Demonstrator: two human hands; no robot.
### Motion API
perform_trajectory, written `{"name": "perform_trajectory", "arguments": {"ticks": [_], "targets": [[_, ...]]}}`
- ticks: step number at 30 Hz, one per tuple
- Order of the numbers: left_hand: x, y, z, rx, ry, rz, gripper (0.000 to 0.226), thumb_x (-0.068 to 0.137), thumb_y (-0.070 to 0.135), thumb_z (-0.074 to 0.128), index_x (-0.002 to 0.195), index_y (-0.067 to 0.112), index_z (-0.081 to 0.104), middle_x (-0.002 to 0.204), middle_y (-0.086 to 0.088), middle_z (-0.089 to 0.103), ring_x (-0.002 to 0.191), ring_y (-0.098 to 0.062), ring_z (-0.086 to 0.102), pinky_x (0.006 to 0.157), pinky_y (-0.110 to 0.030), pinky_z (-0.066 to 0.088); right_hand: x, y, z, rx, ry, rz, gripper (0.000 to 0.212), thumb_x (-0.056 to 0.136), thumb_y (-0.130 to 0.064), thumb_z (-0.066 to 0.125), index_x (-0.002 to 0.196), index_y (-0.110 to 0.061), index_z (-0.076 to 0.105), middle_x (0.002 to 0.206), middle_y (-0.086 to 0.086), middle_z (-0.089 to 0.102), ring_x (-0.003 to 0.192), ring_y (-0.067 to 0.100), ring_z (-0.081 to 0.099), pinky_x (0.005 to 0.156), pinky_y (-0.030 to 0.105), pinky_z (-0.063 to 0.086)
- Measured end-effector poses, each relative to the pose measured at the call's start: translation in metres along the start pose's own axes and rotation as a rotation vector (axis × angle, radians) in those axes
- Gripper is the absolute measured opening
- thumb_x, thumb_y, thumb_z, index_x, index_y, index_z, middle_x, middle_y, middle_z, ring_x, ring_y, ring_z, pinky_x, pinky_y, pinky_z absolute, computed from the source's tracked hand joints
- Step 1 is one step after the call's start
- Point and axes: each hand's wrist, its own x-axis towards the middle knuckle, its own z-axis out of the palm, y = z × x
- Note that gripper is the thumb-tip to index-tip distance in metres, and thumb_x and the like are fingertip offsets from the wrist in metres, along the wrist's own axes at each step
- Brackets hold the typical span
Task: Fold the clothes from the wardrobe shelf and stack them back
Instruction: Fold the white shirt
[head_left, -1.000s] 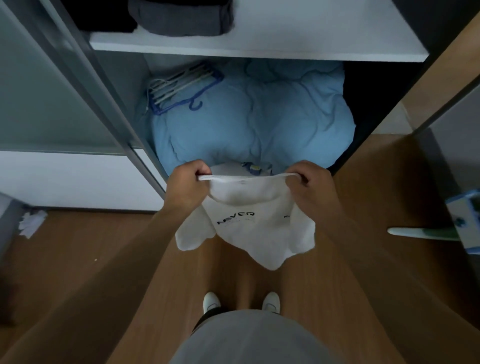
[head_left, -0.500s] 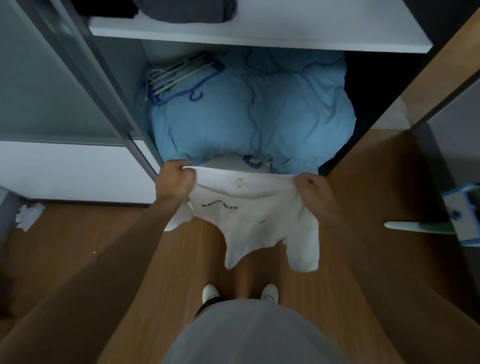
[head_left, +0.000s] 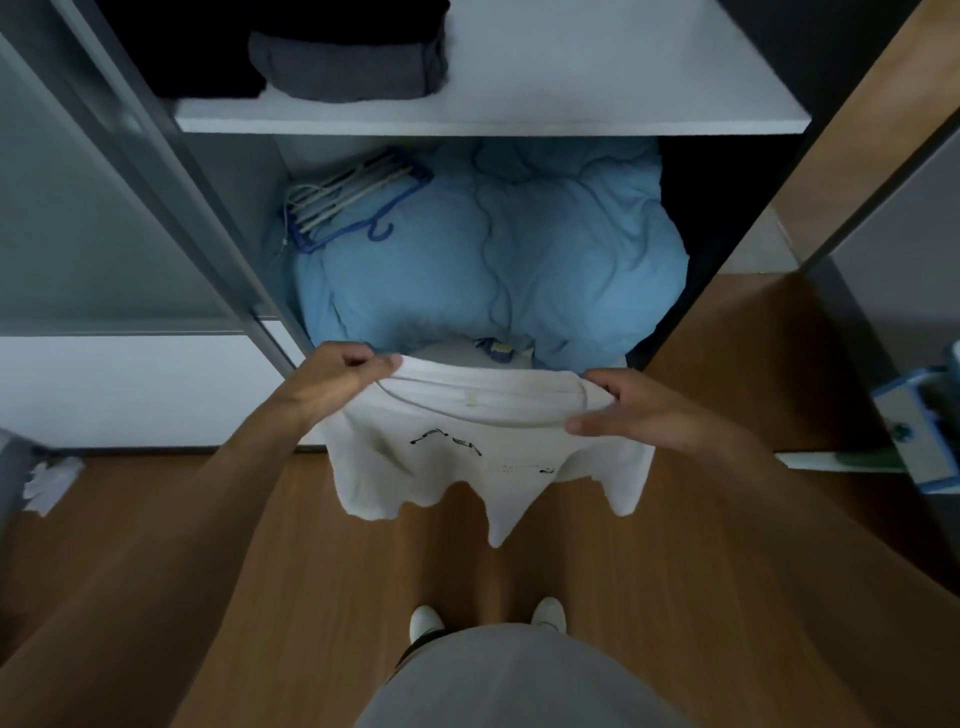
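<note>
A white T-shirt (head_left: 483, 452) with black lettering hangs in the air in front of the open wardrobe. My left hand (head_left: 337, 379) grips its top edge at the left. My right hand (head_left: 628, 410) pinches the top edge at the right, fingers stretched along the fabric. The shirt's lower corners dangle above the wooden floor. On the white wardrobe shelf (head_left: 571, 111) above lie folded dark grey clothes (head_left: 348, 67) beside a black folded pile (head_left: 197, 52).
A light blue duvet (head_left: 493, 260) fills the wardrobe's lower compartment, with blue and white hangers (head_left: 348, 202) on it. A grey sliding door frame (head_left: 171, 171) stands at the left. A blue-and-white object (head_left: 919, 421) is at the right edge. Crumpled white paper (head_left: 49, 483) lies on the floor at the left.
My hands have moved further apart, stretching the shirt's top edge wider. The view has tilted up, showing more of the shelf.
</note>
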Motion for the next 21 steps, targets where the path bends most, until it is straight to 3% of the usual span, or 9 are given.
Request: {"name": "perform_trajectory", "arguments": {"ticks": [3,5,7,10,13,16,18,20,21], "targets": [[-0.004,0.008,-0.006,0.085,-0.192,0.063,0.056,0.065,0.07,0.075,0.073,0.017,0.061,0.061,0.01,0.047,0.056,-0.003,0.046,0.061,-0.028,0.032,-0.006,0.006,-0.015,-0.105,0.085,-0.031,0.019,0.079,-0.036,0.082,0.089,-0.037,0.067,0.08,-0.024,0.066,0.073,-0.004,0.061,0.061,0.009,0.044],[-0.006,0.01,-0.006,0.125,-0.308,0.084,0.042,0.06,0.058,0.086,0.082,0.027,0.067,0.07,0.011,0.059,0.065,-0.002,0.054,0.064,-0.025,0.038,-0.005,0.012,-0.021,-0.067,0.25,-0.103,0.016,0.084,-0.025,0.079,0.086,-0.021,0.063,0.071,-0.019,0.06,0.063,-0.005,0.053,0.056,0.01,0.039],[-0.005,0.011,-0.004,0.118,-0.339,0.132,0.029,0.069,0.035,0.089,0.088,0.03,0.068,0.075,0.013,0.063,0.07,-0.003,0.056,0.064,-0.019,0.042,-0.004,0.012,-0.024,0.006,0.406,-0.143,0.02,0.086,-0.017,0.077,0.087,-0.006,0.06,0.07,-0.01,0.056,0.059,-0.002,0.048,0.054,0.014,0.038],[-0.002,0.018,-0.002,0.046,-0.279,0.191,0.017,0.083,0.022,0.08,0.09,0.022,0.065,0.068,0.016,0.062,0.065,-0.001,0.055,0.054,-0.009,0.039,-0.009,0.007,-0.031,0.049,0.536,-0.164,0.016,0.09,-0.01,0.071,0.089,-0.002,0.057,0.071,-0.002,0.045,0.06,0.003,0.041,0.056,0.019,0.034],[-0.004,0.032,-0.004,-0.015,-0.205,0.173,0.012,0.09,0.036,0.071,0.094,0.025,0.067,0.071,0.015,0.068,0.062,0.0,0.062,0.048,-0.012,0.042,-0.017,-0.001,-0.04,0.098,0.6,-0.166,0.015,0.092,-0.013,0.069,0.085,-0.008,0.057,0.072,0.0,0.041,0.061,0.005,0.039,0.056,0.016,0.033],[-0.007,0.05,0.004,-0.059,-0.146,0.127,0.025,0.091,0.051,0.065,0.095,0.027,0.072,0.078,0.01,0.076,0.065,-0.007,0.071,0.047,-0.016,0.048,-0.016,-0.01,-0.037,0.139,0.735,-0.133,0.028,0.094,-0.022,0.068,0.079,-0.003,0.054,0.07,0.002,0.042,0.059,0.006,0.037,0.054,0.015,0.032],[-0.009,0.06,0.019,-0.066,-0.064,0.104,0.046,0.089,0.057,0.064,0.083,0.013,0.072,0.074,-0.001,0.075,0.063,-0.019,0.071,0.055,-0.022,0.048,-0.012,-0.017,-0.024,0.185,0.803,-0.077,0.034,0.096,-0.027,0.065,0.074,-0.007,0.05,0.066,0.001,0.042,0.056,0.007,0.037,0.053,0.02,0.031],[-0.011,0.068,0.038,-0.088,0.018,0.083,0.062,0.091,0.057,0.061,0.072,-0.001,0.06,0.065,-0.012,0.062,0.056,-0.028,0.058,0.055,-0.026,0.038,-0.006,-0.024,-0.004,0.231,0.818,-0.028,0.035,0.097,-0.03,0.063,0.071,-0.01,0.049,0.063,0.0,0.044,0.052,0.007,0.039,0.05,0.02,0.032],[-0.013,0.071,0.048,-0.112,0.04,0.075,0.059,0.092,0.055,0.059,0.068,0.002,0.057,0.063,-0.013,0.054,0.054,-0.024,0.05,0.052,-0.026,0.033,-0.003,-0.027,0.007,0.235,0.811,-0.008,0.034,0.097,-0.031,0.062,0.072,-0.01,0.051,0.064,0.0,0.048,0.051,0.005,0.041,0.047,0.016,0.033]]}}
